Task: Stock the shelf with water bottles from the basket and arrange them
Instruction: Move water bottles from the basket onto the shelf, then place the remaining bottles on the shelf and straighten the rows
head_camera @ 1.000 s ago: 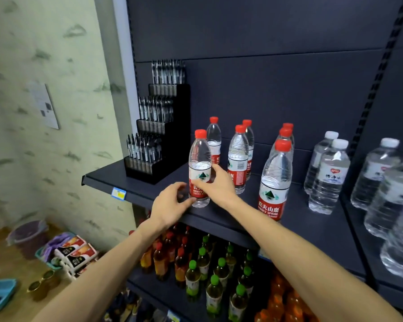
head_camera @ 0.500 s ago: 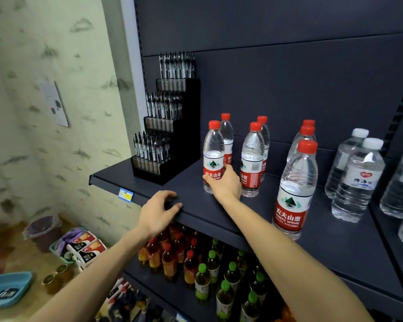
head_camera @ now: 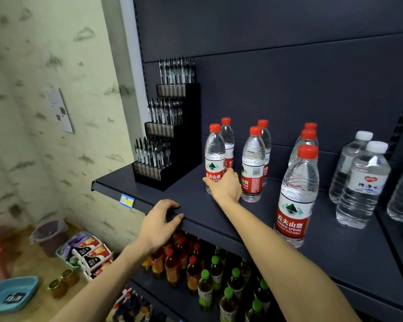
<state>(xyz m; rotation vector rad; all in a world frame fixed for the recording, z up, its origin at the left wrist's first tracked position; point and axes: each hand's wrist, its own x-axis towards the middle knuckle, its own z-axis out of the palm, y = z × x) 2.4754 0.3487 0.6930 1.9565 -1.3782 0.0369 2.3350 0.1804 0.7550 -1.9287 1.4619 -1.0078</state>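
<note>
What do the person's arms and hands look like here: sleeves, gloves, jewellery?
Both forearms are bare as far as the frame shows, with no sleeves in view. The left hand and right hand wear no gloves. No watch, bracelet or ring is visible on either wrist or on the fingers that show.

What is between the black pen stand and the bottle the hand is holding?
Nothing: the head view shows only bare dark shelf between the black tiered pen stand and the red-capped clear water bottle gripped by the right hand.
</note>
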